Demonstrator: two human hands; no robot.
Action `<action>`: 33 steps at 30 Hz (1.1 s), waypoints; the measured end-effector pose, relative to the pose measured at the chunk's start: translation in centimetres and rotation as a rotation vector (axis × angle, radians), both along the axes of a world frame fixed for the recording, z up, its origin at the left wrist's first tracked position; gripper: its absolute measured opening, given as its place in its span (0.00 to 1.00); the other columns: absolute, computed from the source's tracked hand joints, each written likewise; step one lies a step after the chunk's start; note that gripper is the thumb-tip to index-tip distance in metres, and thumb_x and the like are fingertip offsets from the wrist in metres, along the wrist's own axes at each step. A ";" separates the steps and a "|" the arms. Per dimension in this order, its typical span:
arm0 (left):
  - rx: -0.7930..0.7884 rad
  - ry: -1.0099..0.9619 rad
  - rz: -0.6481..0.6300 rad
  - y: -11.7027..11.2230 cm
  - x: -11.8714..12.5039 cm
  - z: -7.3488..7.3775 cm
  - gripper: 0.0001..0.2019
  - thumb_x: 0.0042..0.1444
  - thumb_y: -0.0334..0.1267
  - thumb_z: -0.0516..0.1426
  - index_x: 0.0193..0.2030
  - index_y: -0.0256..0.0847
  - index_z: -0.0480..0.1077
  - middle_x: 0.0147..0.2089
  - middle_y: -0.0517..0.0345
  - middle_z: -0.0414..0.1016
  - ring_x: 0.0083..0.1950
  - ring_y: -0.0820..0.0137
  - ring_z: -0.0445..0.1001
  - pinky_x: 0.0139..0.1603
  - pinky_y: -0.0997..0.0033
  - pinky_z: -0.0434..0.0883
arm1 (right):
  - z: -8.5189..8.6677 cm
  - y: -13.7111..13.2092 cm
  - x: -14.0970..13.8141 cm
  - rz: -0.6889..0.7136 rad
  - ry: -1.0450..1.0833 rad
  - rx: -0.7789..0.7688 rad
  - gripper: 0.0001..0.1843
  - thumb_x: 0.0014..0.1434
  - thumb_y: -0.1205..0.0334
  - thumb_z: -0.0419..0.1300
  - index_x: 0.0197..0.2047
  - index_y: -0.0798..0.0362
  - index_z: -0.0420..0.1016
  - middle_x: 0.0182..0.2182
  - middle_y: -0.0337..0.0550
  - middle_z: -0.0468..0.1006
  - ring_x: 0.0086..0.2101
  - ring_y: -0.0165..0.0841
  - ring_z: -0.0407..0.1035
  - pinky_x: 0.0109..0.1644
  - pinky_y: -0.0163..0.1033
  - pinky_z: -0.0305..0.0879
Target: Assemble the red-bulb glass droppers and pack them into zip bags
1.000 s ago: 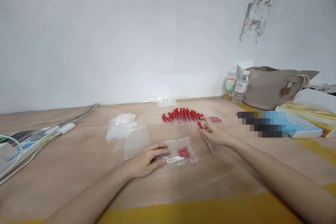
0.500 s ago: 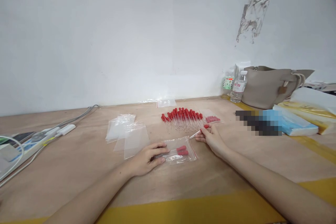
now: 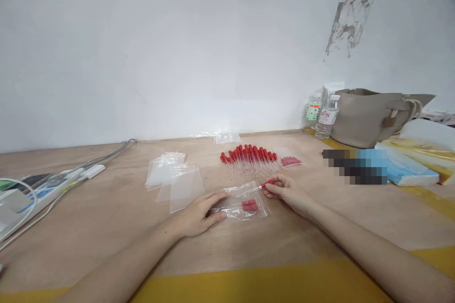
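A clear zip bag (image 3: 236, 213) lies flat before me with two red-bulbed droppers (image 3: 250, 205) inside. My left hand (image 3: 204, 214) rests on the bag's left end, thumb and fingers apart and stretched out over it. Between the fingertips of my right hand (image 3: 286, 191) is the red bulb of another dropper (image 3: 267, 183). Its thin clear tube points left, into the bag's opening at the right end. Behind the bag lies a row of loose droppers (image 3: 249, 154) with red bulbs. Beside that row, a filled zip bag (image 3: 291, 161) holds several more.
Flat clear bags (image 3: 186, 189) lie on the left, and another bag (image 3: 227, 138) is by the wall. A power strip (image 3: 46, 194) with cables sits far left. Bottles (image 3: 326, 120), a grey-beige handbag (image 3: 366, 120) and a blue packet (image 3: 408, 170) stand or lie on the right.
My right hand has brought its dropper left and nearer to me, so the tube's tip now reaches into the bag. My left hand stays on the bag.
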State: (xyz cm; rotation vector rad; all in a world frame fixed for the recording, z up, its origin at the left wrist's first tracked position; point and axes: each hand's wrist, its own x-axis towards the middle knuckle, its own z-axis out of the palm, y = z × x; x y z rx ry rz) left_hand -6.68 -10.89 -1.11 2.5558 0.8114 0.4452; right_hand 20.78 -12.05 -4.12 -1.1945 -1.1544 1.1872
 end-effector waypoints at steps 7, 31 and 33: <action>-0.017 -0.015 -0.018 0.2 0.1 -0.2 0.22 0.57 0.42 0.50 0.59 0.45 0.53 0.58 0.52 0.59 0.57 0.63 0.59 0.56 0.60 0.58 | -0.3 0.5 0.4 0.131 -0.697 0.280 0.09 0.45 0.59 0.60 0.32 0.53 0.76 0.22 0.36 0.67 0.24 0.26 0.60 0.29 0.32 0.59; -0.016 -0.056 -0.078 0.6 0.4 -0.5 0.12 0.57 0.41 0.49 0.46 0.40 0.62 0.56 0.51 0.62 0.57 0.66 0.59 0.56 0.66 0.59 | 3.8 13.3 0.0 -0.423 -1.031 0.155 0.13 0.50 0.62 0.55 0.36 0.59 0.75 0.35 0.53 0.76 0.40 0.38 0.68 0.44 0.36 0.59; 0.009 -0.028 -0.095 0.8 0.4 -0.7 0.15 0.58 0.42 0.49 0.51 0.42 0.61 0.57 0.52 0.60 0.59 0.66 0.57 0.57 0.64 0.57 | 3.5 14.1 -0.2 -0.450 -1.012 0.108 0.11 0.49 0.62 0.55 0.31 0.59 0.76 0.34 0.55 0.76 0.39 0.40 0.68 0.42 0.37 0.59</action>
